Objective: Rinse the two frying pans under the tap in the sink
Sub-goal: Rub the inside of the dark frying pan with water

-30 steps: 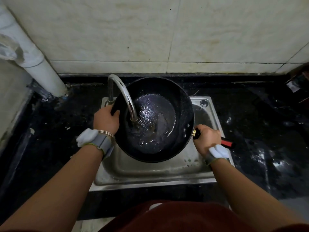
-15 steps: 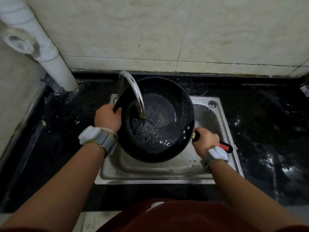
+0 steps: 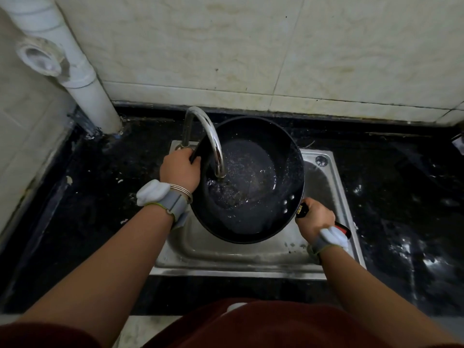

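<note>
One white plastic drainpipe [image 3: 82, 79] stands at far left on the black stone desk [image 3: 391, 197]. The left hand [image 3: 181, 169] clamps the rim of one round black frying pan [image 3: 253, 182], held over the single steel sink [image 3: 251, 262] beneath one curved chrome tap [image 3: 208, 136]. The right hand [image 3: 316, 219] is clenched on the pan's red-and-black handle [image 3: 342, 228]. Only one pan is visible.

Grey wristbands [image 3: 173, 204], thin bangles [image 3: 181, 190], maroon garment [image 3: 276, 325]

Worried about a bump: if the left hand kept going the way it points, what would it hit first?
Probably the tap: the left hand holds the pan rim just beside it. Depth is unclear.
</note>
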A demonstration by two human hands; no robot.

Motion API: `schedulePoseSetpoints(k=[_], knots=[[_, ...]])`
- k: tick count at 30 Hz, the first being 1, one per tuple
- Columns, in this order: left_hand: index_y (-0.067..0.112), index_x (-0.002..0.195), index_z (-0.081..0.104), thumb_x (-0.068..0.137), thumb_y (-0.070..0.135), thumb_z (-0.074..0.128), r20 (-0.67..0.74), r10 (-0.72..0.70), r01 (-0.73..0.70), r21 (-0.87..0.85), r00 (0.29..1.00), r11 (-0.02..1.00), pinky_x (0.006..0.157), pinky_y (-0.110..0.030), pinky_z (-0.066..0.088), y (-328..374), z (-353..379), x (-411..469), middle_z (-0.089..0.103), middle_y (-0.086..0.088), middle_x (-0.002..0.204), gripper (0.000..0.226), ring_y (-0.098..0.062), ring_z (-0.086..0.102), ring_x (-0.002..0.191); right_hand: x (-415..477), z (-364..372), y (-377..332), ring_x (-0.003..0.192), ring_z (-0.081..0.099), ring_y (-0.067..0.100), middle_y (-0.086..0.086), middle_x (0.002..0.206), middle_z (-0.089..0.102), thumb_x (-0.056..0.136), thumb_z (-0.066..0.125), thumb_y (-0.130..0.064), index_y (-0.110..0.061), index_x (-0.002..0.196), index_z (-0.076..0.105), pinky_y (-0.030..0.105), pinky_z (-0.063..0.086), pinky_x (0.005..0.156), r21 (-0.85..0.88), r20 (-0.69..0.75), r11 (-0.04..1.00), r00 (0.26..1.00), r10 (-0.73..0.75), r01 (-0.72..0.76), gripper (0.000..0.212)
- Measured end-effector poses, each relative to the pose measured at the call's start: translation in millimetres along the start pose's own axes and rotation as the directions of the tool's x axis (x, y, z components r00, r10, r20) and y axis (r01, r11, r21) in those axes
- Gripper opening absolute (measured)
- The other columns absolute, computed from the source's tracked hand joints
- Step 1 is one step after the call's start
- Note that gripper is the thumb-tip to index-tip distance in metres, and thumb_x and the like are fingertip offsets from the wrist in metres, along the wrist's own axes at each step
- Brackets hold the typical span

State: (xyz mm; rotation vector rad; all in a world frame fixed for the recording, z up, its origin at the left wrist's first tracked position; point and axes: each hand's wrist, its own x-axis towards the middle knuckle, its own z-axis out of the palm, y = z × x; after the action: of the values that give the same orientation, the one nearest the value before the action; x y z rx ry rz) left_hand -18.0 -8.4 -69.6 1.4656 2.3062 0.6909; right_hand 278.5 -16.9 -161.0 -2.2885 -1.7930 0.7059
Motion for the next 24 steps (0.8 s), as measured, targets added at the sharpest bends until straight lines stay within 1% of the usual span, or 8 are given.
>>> schedulePoseSetpoints(k=[5, 10, 12, 14, 16, 18, 20, 24], knots=[[0.000, 0.088, 0.063, 0.092, 0.022, 0.051, 0.020, 0.008, -0.008, -0.001, 1.000, 1.000, 0.073, -0.035, 0.043, -3, 4, -8, 0.065, -0.022, 0.095, 0.026, -0.039, 0.059, 0.094, -2, 1, 5, 0.087, 0.055, 0.030, -0.006, 0.074, 0.061, 0.080, 0.044, -0.018, -0.032, 0.082, 0.055, 0.036, 0.052, 0.071, -0.032, 0.021, 0.999, 1.000, 0.022, -0.021, 0.018], [0.001, 0.092, 0.064, 0.090, 0.022, 0.053, 0.020, -0.024, 0.024, -0.007, 1.000, 1.000, 0.075, -0.037, 0.044, -10, 4, -16, 0.066, -0.022, 0.099, 0.024, -0.040, 0.059, 0.098, -4, 5, 6, 0.087, 0.054, 0.029, -0.005, 0.071, 0.060, 0.080, 0.043, -0.015, -0.031, 0.085, 0.057, 0.032, 0.050, 0.064, -0.036, 0.048, 0.999, 0.999, 0.025, -0.023, 0.022], [0.002, 0.095, 0.065, 0.090, 0.023, 0.053, 0.026, -0.032, 0.032, 0.001, 0.999, 0.999, 0.076, -0.037, 0.045, -13, 3, -18, 0.066, -0.021, 0.101, 0.024, -0.039, 0.059, 0.098, -4, 7, 5, 0.088, 0.055, 0.030, -0.007, 0.069, 0.058, 0.080, 0.045, -0.014, -0.031, 0.081, 0.056, 0.030, 0.048, 0.063, -0.031, 0.044, 0.999, 0.999, 0.014, -0.012, 0.021], [0.001, 0.093, 0.065, 0.090, 0.022, 0.053, 0.025, -0.040, 0.040, -0.002, 0.999, 0.999, 0.075, -0.037, 0.044, -16, 1, -19, 0.066, -0.021, 0.100, 0.025, -0.039, 0.059, 0.098, -5, 8, 3, 0.086, 0.055, 0.030, -0.007, 0.068, 0.058, 0.080, 0.045, -0.013, -0.031, 0.077, 0.054, 0.029, 0.046, 0.063, -0.030, 0.043, 1.000, 0.999, 0.008, -0.006, 0.021], [-0.001, 0.091, 0.064, 0.090, 0.022, 0.054, 0.016, -0.047, 0.047, -0.013, 0.999, 0.999, 0.075, -0.036, 0.044, -18, -1, -20, 0.065, -0.023, 0.099, 0.025, -0.040, 0.059, 0.097, -6, 8, 1, 0.086, 0.054, 0.029, -0.007, 0.069, 0.058, 0.081, 0.044, -0.012, -0.032, 0.079, 0.055, 0.029, 0.045, 0.063, -0.032, 0.053, 0.999, 0.999, 0.001, 0.001, 0.023], [-0.001, 0.087, 0.062, 0.090, 0.021, 0.054, 0.009, -0.050, 0.050, -0.022, 0.999, 0.999, 0.072, -0.035, 0.041, -20, -4, -21, 0.065, -0.024, 0.097, 0.024, -0.040, 0.059, 0.095, -5, 6, -3, 0.086, 0.054, 0.029, -0.006, 0.070, 0.058, 0.082, 0.044, -0.012, -0.032, 0.082, 0.056, 0.029, 0.046, 0.064, -0.036, 0.055, 0.999, 0.998, -0.015, 0.017, 0.023], [0.000, 0.083, 0.062, 0.090, 0.021, 0.054, -0.002, -0.063, 0.063, -0.029, 0.998, 0.998, 0.069, -0.032, 0.037, -24, -8, -22, 0.065, -0.024, 0.093, 0.023, -0.040, 0.059, 0.092, -1, 3, -8, 0.087, 0.055, 0.032, -0.004, 0.072, 0.059, 0.082, 0.045, -0.013, -0.031, 0.079, 0.055, 0.029, 0.045, 0.067, -0.055, 0.041, 0.997, 0.998, -0.050, 0.052, 0.021], [-0.002, 0.083, 0.064, 0.088, 0.021, 0.055, -0.028, -0.079, 0.078, -0.034, 0.996, 0.996, 0.071, -0.036, 0.044, -36, -16, -24, 0.066, -0.024, 0.089, 0.025, -0.040, 0.061, 0.089, 6, -5, -25, 0.087, 0.056, 0.030, 0.001, 0.083, 0.063, 0.082, 0.049, -0.016, -0.031, 0.081, 0.055, 0.030, 0.045, 0.068, -0.126, 0.095, 0.988, 0.992, -0.079, 0.091, 0.016]])
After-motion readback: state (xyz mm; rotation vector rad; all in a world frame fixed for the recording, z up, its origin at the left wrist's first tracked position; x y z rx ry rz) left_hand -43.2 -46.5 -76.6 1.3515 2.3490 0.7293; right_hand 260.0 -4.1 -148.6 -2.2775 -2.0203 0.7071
